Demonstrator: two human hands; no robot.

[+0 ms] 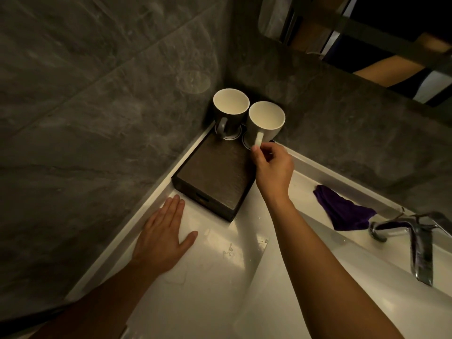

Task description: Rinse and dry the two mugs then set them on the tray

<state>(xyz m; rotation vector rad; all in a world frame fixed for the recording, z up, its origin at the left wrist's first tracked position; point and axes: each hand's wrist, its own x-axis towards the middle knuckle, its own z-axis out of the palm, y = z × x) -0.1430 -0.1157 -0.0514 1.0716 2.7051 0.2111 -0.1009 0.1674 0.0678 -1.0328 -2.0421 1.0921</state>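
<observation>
Bare forearms reach over a white vanity counter (220,253), where the left hand (162,237) lies flat, fingers spread and holding nothing, just beside the near end of a dark tray (215,177) pushed into the corner of grey stone walls. At the tray's far end stand a dark mug (230,113) and a white mug (265,123), both upright on round coasters, while the right hand (272,171) pinches the white mug's handle between thumb and fingertips. Open counter lies right of the tray, with a purple cloth (342,211) crumpled beside the chrome tap (415,243).
</observation>
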